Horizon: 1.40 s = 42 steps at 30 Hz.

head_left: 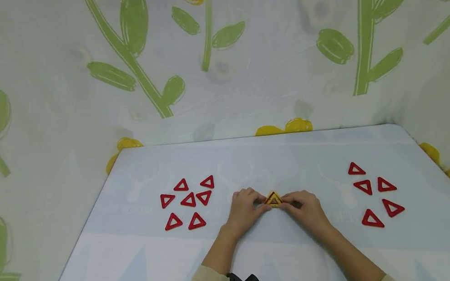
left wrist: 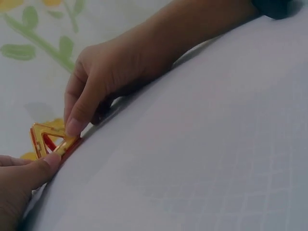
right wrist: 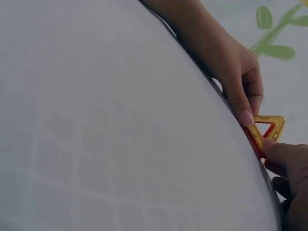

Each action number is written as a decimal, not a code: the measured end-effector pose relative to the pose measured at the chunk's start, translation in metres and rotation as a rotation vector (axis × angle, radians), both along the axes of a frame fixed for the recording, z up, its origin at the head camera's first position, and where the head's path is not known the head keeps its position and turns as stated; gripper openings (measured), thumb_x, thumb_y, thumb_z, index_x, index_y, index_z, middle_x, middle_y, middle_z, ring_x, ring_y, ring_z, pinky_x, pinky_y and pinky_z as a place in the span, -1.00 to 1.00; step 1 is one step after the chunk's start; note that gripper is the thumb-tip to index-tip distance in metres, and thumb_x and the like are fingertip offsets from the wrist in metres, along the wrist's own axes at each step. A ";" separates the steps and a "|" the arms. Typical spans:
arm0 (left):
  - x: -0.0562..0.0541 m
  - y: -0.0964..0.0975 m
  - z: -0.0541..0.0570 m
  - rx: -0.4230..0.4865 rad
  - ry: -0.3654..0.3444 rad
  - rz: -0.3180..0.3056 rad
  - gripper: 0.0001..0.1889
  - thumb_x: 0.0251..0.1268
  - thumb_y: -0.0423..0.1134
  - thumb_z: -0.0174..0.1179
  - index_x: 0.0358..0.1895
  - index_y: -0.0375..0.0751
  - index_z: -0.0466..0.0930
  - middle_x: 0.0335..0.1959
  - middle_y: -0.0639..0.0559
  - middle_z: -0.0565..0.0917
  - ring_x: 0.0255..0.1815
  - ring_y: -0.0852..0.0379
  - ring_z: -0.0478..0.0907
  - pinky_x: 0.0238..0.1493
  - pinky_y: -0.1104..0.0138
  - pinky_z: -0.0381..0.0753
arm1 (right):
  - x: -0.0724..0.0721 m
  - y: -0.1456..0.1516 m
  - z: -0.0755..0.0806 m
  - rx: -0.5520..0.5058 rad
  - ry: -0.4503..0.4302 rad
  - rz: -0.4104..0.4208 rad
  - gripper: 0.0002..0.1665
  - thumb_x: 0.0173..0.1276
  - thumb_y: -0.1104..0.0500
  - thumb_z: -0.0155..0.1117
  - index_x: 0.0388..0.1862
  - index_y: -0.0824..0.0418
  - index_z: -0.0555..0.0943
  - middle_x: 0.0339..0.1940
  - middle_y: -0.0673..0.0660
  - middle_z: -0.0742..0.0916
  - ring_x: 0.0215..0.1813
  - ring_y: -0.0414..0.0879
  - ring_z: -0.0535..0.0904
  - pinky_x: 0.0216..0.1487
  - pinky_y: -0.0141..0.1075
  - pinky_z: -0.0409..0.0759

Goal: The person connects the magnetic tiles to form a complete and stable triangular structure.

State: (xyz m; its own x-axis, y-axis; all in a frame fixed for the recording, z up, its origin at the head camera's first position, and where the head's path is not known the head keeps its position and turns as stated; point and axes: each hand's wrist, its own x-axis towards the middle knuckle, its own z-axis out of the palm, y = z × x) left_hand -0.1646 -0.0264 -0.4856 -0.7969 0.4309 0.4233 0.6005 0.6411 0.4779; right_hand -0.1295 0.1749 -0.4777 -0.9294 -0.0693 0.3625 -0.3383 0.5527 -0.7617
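Observation:
In the middle of the table, a small piece of triangular magnetic tiles (head_left: 275, 205) stands with a yellow face and red parts behind and below it. My left hand (head_left: 244, 210) pinches its left corner between thumb and fingers, and my right hand (head_left: 307, 211) pinches the right corner. The left wrist view shows the yellow triangular tile (left wrist: 54, 130) tilted, its open centre revealing red behind. From the right wrist side, a red edge lies under the yellow tile (right wrist: 273, 119) along the tabletop. Fingers cover parts of the corners.
Several red triangular tiles (head_left: 188, 200) lie flat and scattered on the table's left. Another group of red triangular tiles (head_left: 386, 184) is spread on the right. The pale table (head_left: 276, 153) ends at a back edge before a wall covering (head_left: 268, 85) printed with plants.

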 end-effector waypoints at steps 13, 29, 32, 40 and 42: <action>-0.015 0.004 0.004 0.008 -0.127 0.048 -0.76 0.12 -0.03 0.32 -0.23 -0.07 0.65 -0.30 0.13 0.61 -0.23 0.17 0.49 -0.14 0.28 0.28 | -0.021 -0.003 -0.006 0.031 0.020 -0.058 -0.77 0.01 0.25 0.48 -0.29 0.27 0.74 -0.26 0.13 0.77 -0.21 -0.01 0.63 -0.17 -0.26 0.50; -0.038 0.011 0.004 -0.035 -0.113 0.119 -0.72 0.16 0.01 0.26 -0.13 -0.02 0.68 -0.26 0.11 0.60 -0.20 0.14 0.51 -0.13 0.27 0.29 | -0.042 -0.005 -0.003 -0.036 -0.122 -0.111 -0.73 0.13 0.17 0.43 -0.18 0.24 0.73 -0.15 0.15 0.75 -0.09 0.00 0.61 -0.12 -0.35 0.52; -0.043 0.012 0.006 -0.058 -0.109 0.126 -0.72 0.20 0.01 0.23 -0.09 0.01 0.68 -0.24 0.12 0.60 -0.21 0.15 0.51 -0.14 0.26 0.27 | -0.048 -0.005 -0.001 -0.039 -0.144 -0.134 -0.73 0.15 0.17 0.41 -0.16 0.25 0.72 -0.13 0.17 0.75 -0.05 0.03 0.61 -0.07 -0.25 0.53; -0.056 0.019 0.010 -0.109 -0.141 0.173 -0.71 0.24 0.03 0.19 -0.05 0.06 0.68 -0.21 0.11 0.61 -0.18 0.12 0.50 -0.08 0.20 0.23 | -0.065 -0.006 0.000 -0.008 -0.103 -0.191 -0.74 0.14 0.21 0.41 -0.18 0.28 0.72 -0.16 0.21 0.75 -0.09 0.06 0.66 -0.09 -0.10 0.56; -0.059 0.019 0.011 -0.120 -0.152 0.188 -0.71 0.24 0.04 0.19 -0.05 0.06 0.68 -0.21 0.11 0.61 -0.17 0.12 0.50 -0.08 0.19 0.24 | -0.069 -0.006 -0.002 0.010 -0.093 -0.198 -0.75 0.14 0.20 0.42 -0.19 0.27 0.73 -0.16 0.20 0.75 -0.10 0.06 0.67 -0.10 -0.11 0.56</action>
